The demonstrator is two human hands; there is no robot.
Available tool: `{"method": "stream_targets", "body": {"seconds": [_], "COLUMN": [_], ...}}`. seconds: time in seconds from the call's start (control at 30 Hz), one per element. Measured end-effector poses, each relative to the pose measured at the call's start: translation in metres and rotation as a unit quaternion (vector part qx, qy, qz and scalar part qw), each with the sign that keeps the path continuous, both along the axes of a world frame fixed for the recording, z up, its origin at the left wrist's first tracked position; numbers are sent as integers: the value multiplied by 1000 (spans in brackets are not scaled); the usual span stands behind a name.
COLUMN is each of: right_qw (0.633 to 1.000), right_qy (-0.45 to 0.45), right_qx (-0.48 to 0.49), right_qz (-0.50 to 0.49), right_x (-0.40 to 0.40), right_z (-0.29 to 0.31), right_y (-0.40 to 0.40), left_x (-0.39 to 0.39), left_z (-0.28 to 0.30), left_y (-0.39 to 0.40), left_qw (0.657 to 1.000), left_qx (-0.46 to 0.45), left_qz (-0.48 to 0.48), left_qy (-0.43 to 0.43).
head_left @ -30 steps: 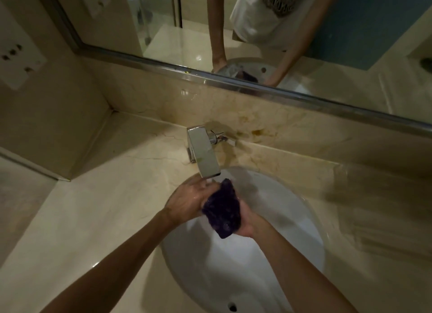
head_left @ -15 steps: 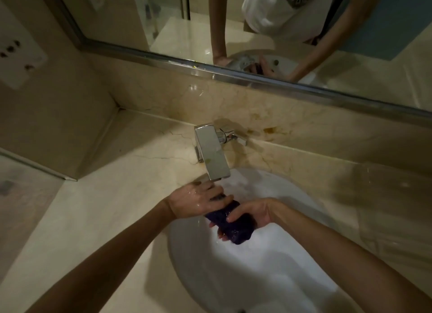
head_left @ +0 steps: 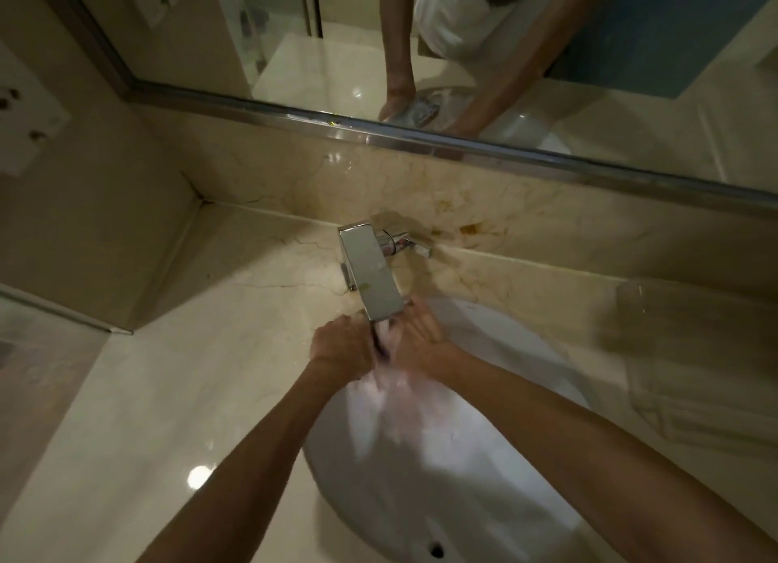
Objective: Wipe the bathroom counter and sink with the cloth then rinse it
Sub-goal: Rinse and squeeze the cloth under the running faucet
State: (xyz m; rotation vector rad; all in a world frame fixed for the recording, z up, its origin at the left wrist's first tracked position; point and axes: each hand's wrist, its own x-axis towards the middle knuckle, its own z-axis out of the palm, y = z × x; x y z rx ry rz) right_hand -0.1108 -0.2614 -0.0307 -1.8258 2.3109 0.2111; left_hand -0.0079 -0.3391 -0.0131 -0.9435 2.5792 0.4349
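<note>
Pressing together under the tap, left hand and right hand fingers clasp the cloth.

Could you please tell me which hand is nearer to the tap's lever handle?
Right. The right hand is under the spout, below the lever handle; the left hand sits further left of it.
</note>
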Motion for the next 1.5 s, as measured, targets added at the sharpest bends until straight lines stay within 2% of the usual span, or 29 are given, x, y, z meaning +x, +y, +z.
{"method": "stream_targets", "body": {"seconds": [0.07,0.13,0.23,0.3,0.37,0.43,0.53,0.67,0.77,0.87,0.97,1.17,1.3,1.43,1.5], "right_qw": [999,997,996,998,997,997,993,969,963,944,920,893,889,889,876], "right_qy": [32,51,47,18,25,15,-59,-228,-255,-312,-367,-415,-422,-421,-444], "right_qx": [0,-7,-15,9,48,71,98,73,47,7,-30,-46,-23,15,53], "right_qz": [32,65,75,64,54,27,-7,-65,-77,-105,-133,-167,-178,-177,-183], "right_x": [0,0,-4,-2,-2,-9,-17,-27,-35,-39,-42,-35,-26,-29,-35], "right_z": [-3,-4,6,19,34,43,46,40,39,34,29,19,8,12,20], "right_y": [2,9,13,11,14,17,25,30,34,41,48,40,34,31,30], "left_x": [-4,-6,-4,-1,3,7,8,0,-1,-1,3,23,25,30,30], "left_z": [2,6,-1,-2,-2,1,5,5,7,6,3,-3,5,8,7], "left_y": [-6,-12,-19,-20,-20,-20,-18,-5,2,8,9,-5,-10,-13,-15], "left_qw": [990,964,945,940,956,967,967,974,981,979,981,976,985,986,985], "left_qx": [130,243,306,313,276,253,253,208,142,118,118,151,134,115,110], "left_qz": [56,79,72,64,25,8,1,-70,-102,-104,-75,-70,-78,-55,-58], "left_qy": [-27,-70,-90,-116,-97,-11,36,50,84,127,136,144,81,110,123]}}
